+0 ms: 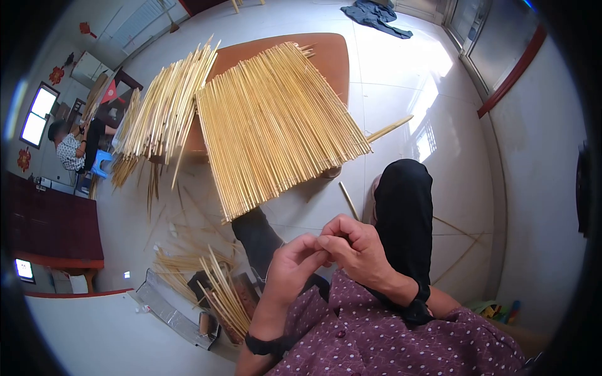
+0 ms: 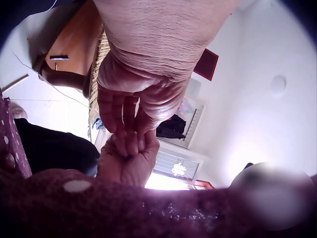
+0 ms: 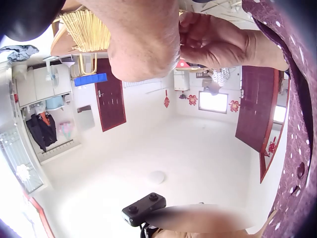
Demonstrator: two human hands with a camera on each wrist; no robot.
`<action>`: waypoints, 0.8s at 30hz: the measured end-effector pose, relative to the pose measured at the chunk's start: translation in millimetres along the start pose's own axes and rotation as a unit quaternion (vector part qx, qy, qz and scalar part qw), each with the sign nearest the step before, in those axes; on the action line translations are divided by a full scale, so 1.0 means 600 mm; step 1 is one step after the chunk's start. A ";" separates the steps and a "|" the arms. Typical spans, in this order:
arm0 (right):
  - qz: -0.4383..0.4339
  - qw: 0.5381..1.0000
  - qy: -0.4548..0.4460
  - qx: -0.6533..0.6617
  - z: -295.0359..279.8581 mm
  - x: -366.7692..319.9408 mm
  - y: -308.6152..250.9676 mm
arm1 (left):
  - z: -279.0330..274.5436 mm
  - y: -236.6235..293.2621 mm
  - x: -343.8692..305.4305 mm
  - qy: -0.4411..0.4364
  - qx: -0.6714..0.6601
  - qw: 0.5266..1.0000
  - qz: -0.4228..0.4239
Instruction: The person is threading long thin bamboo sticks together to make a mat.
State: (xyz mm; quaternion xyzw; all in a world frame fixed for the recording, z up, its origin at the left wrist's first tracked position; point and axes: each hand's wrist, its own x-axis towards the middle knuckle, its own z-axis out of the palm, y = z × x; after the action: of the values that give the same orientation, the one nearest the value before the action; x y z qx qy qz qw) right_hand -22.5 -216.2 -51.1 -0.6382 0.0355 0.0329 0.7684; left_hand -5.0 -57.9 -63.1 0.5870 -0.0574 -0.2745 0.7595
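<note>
Over the lap, my left hand [image 1: 290, 269] and right hand [image 1: 360, 254] meet fingertip to fingertip, thumbs and forefingers curled in a pinch. A thin pale thread [image 2: 52, 85] slants toward these fingers in the left wrist view; its end between the fingertips is hidden. In the right wrist view the left hand [image 3: 215, 42] is partly covered by the right hand [image 3: 143, 44]. Beyond both hands, a mat of straw-coloured stalks [image 1: 279, 125] bound side by side lies on a brown table [image 1: 335, 59], its near edge overhanging.
Loose stalks [image 1: 172, 103] are piled at the table's left. Another bundle [image 1: 226, 297] stands beside my left forearm, with scraps on the floor. A single stalk [image 1: 348, 200] lies near my right knee [image 1: 404, 194]. Another person [image 1: 70, 147] sits at the far left.
</note>
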 end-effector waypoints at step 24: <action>-0.015 0.998 -0.030 -0.058 0.032 0.008 0.002 | -0.026 -0.004 -0.018 0.015 -0.044 0.999 0.013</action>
State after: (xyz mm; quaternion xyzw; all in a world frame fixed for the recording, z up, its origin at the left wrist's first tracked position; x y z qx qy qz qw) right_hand -17.6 -197.2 -49.3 -0.6808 0.0011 0.0427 0.7312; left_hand -8.7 -39.5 -67.4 0.5566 -0.0415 -0.2575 0.7888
